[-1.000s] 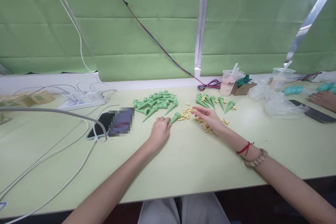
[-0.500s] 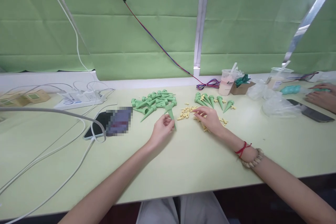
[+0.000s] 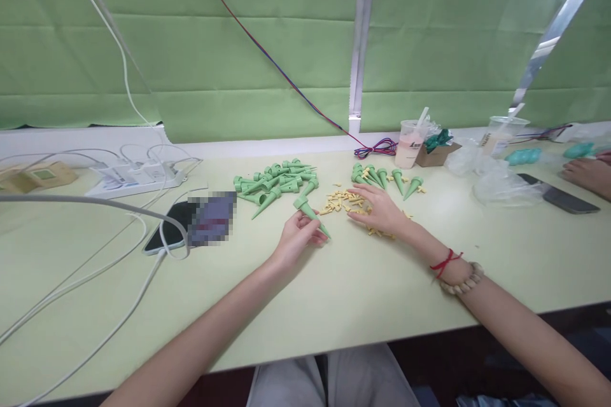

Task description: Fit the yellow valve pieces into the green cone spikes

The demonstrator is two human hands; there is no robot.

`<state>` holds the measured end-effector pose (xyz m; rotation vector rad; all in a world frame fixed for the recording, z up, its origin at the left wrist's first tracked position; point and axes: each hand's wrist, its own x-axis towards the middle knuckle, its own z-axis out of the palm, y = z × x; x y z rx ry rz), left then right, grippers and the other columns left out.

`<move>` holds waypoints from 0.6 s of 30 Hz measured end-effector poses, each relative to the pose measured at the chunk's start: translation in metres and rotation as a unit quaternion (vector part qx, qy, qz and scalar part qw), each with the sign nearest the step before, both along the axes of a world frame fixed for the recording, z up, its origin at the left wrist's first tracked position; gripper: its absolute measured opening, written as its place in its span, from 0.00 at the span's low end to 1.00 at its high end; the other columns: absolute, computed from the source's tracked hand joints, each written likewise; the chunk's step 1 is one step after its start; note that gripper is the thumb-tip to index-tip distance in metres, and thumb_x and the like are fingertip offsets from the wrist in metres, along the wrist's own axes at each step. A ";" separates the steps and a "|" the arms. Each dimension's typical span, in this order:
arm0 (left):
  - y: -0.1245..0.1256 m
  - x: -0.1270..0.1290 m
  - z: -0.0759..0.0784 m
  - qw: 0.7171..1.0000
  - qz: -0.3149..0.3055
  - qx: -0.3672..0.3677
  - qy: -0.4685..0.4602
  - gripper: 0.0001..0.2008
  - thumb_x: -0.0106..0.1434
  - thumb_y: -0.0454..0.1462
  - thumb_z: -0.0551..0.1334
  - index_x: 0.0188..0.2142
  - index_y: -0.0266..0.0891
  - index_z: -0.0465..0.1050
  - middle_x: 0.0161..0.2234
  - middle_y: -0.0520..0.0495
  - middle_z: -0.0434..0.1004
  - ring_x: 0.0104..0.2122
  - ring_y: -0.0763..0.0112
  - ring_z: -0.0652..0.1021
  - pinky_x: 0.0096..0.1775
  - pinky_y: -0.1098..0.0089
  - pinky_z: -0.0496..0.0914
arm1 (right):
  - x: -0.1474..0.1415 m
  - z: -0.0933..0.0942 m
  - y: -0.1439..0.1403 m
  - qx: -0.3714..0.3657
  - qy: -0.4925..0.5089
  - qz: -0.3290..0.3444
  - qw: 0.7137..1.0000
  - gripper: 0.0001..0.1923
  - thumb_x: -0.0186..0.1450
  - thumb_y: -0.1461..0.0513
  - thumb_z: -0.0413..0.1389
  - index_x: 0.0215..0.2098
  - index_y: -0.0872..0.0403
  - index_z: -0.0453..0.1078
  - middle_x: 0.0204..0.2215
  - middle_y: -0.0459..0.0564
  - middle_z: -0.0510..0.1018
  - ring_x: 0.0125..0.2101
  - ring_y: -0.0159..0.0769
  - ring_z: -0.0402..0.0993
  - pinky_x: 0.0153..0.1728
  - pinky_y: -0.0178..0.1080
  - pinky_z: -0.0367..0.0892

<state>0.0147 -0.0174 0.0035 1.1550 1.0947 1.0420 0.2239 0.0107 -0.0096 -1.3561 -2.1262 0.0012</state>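
My left hand (image 3: 294, 240) grips a green cone-shaped spike (image 3: 309, 211) just above the table, wide end up, tip pointing down to the right. A pile of the same green spikes (image 3: 273, 181) lies behind it. My right hand (image 3: 379, 211) rests palm down, fingers spread, on a scatter of small yellow pieces (image 3: 342, 201). Whether it holds one of them is hidden. A smaller group of green spikes (image 3: 384, 178) lies just beyond that hand.
A phone (image 3: 179, 229) and white cables (image 3: 95, 280) lie at the left, with a power strip (image 3: 136, 177) behind. Drink cups (image 3: 411, 142), a small cardboard box (image 3: 436, 152) and plastic bags (image 3: 499, 184) stand at the back right. Another person's hand (image 3: 585, 173) rests at far right.
My left hand picked one green spike off the table, lifted it and turned it upright. My right hand went from pinching at the yellow pieces to lying flat on them.
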 end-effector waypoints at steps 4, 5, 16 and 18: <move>-0.003 0.002 -0.002 1.000 -0.004 0.016 0.002 0.11 0.54 0.38 0.60 0.36 0.36 0.64 0.22 0.53 0.67 0.22 0.74 0.75 0.23 0.74 0.70 | -0.019 -0.008 -0.008 -0.023 -0.051 0.131 0.990 0.27 0.64 0.54 0.47 0.59 0.51 0.53 0.58 0.54 0.59 0.58 0.41 0.53 0.56 0.50 0.48; -0.004 0.003 -0.002 1.000 -0.011 0.020 0.003 0.11 0.54 0.40 0.61 0.35 0.36 0.65 0.22 0.54 0.66 0.22 0.73 0.75 0.23 0.74 0.70 | -0.024 -0.010 -0.009 -0.034 -0.066 0.150 0.986 0.26 0.65 0.54 0.45 0.60 0.52 0.52 0.58 0.54 0.58 0.58 0.41 0.51 0.56 0.51 0.46; -0.003 0.004 -0.007 0.999 -0.023 0.016 0.030 0.15 0.53 0.46 0.61 0.31 0.36 0.66 0.20 0.53 0.65 0.21 0.74 0.74 0.22 0.75 0.70 | -0.025 -0.013 0.001 0.018 -0.093 0.135 0.986 0.12 0.66 0.63 0.47 0.42 0.54 0.70 0.36 0.51 0.76 0.39 0.37 0.68 0.41 0.41 0.59; -0.003 0.003 -0.007 0.999 -0.019 0.019 0.033 0.15 0.53 0.46 0.61 0.31 0.35 0.67 0.20 0.53 0.65 0.20 0.74 0.73 0.22 0.75 0.69 | -0.024 -0.012 0.001 0.018 -0.097 0.135 0.986 0.12 0.65 0.64 0.47 0.41 0.55 0.71 0.33 0.52 0.75 0.36 0.36 0.69 0.38 0.39 0.60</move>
